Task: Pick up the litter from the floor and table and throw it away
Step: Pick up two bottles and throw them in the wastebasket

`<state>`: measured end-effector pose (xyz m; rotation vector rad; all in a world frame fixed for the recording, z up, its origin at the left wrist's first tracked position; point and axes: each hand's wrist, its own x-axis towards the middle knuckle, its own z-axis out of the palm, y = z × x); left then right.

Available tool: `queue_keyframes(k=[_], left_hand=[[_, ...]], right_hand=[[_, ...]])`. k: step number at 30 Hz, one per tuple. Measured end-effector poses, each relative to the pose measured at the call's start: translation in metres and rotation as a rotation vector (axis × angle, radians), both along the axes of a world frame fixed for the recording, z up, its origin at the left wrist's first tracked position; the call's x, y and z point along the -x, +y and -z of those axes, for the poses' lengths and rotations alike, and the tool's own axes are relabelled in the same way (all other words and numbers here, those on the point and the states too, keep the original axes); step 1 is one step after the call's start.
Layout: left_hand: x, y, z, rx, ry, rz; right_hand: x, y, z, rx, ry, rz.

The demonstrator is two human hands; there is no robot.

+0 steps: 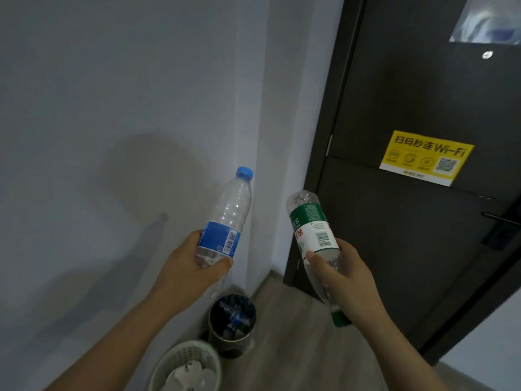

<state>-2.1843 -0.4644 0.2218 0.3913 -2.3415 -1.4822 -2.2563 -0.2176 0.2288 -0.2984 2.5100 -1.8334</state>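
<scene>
I hold, fingers [346,245] curled round each: blue-capped bottle [228,210], left hand [194,266]; inverted green-capped bottle [313,221], right hand [341,277]; both above the dark bin [218,338] for dropping.

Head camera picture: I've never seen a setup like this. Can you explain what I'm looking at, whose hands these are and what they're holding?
There is no machine here. A person wears one wide-angle camera on the head, so you look forward and down along their own arms. The left hand grips a clear blue-labelled bottle, with its blue cap up. The right hand grips a clear green-labelled bottle, held upside down so its green cap points down. Below the hands, on the wooden floor by the grey wall, stand two bins. One is a dark bin with bottles inside, and the other is a white mesh basket with pale, paper-like scraps. On the right is a dark door with a yellow Wi-Fi sticker.
</scene>
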Motion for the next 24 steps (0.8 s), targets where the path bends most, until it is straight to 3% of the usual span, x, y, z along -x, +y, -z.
queue_keyframes(k=[10,18,24], left_hand=[[0.146,-0.077,0.081,-0.058,-0.259,0.035],[0.205,-0.106,0.148,-0.071,-0.456,0.006],[0.242,-0.108,0.216,0.009,-0.744,-0.008]], right_hand=[[0.146,-0.082,0.077,-0.17,-0.207,0.076],[0.219,-0.109,0.147,-0.283,-0.352,0.062],[0.276,-0.118,0.211,-0.31,-0.475,-0.019]])
